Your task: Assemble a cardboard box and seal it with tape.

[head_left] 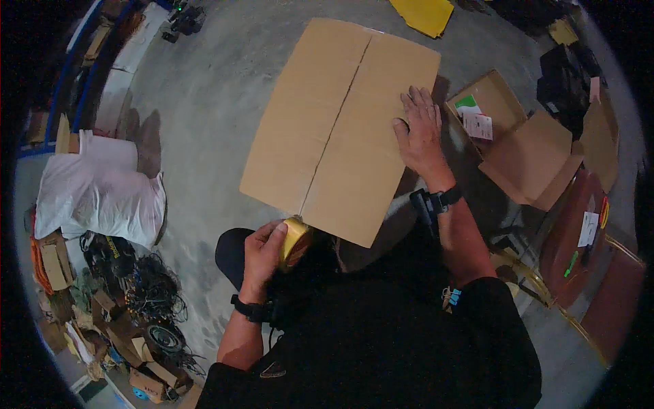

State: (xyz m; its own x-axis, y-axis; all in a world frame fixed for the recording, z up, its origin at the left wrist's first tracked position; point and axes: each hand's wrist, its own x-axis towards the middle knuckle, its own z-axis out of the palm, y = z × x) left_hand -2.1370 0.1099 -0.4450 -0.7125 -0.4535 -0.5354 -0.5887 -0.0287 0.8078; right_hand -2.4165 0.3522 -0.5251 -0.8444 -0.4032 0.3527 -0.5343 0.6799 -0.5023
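A large brown cardboard box [300, 116] stands before me, its two top flaps meeting along a dark seam. My left hand [264, 251] grips a roll of yellowish packing tape [297, 240] at the near end of that seam, against the box's near edge. My right hand [424, 136] lies flat on the right flap close to its right edge, fingers stretched out and holding nothing. A strip of clear tape seems to run along the seam, but its extent is hard to make out. The sides of the box are mostly hidden below its top.
An opened cardboard box [531, 153] with a printed card inside lies to the right. Beyond it is a black case [564, 88]. White sacks [102, 187], tangled black cables [153, 290] and scrap cardboard lie at left. A yellow sheet [424, 15] rests at the far side.
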